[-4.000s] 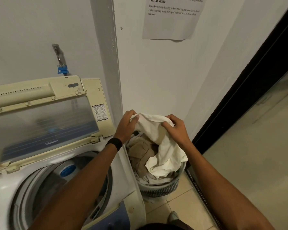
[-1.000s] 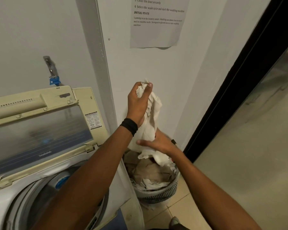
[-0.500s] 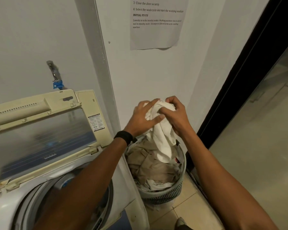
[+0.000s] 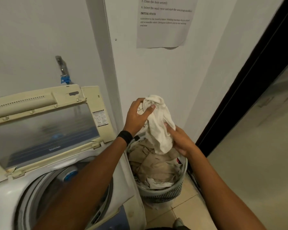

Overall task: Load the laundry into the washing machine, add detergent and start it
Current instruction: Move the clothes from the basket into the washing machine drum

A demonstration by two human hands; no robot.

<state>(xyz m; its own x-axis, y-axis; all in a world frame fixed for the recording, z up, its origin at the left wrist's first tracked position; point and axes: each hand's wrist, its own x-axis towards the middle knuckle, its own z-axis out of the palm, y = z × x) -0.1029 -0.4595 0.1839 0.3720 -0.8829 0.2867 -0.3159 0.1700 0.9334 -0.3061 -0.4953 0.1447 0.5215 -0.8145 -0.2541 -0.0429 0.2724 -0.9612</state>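
Two hands on one white garment (image 4: 158, 130), held up above the laundry basket (image 4: 165, 191) just right of the washing machine (image 4: 3, 196)! The left hand (image 4: 136, 117), black wristband (image 4: 125, 136) on, has its fingers curled tight round the bunched top of the cloth, thumb pressed across it. The right hand (image 4: 181, 140) is lower, thumb on the front of the hanging part, fingers tucked behind and mostly hidden. The garment's tail hangs down to the beige clothes (image 4: 153, 165) heaped in the basket. The machine's lid (image 4: 40, 130) stands open on the left, drum showing beneath the left forearm.
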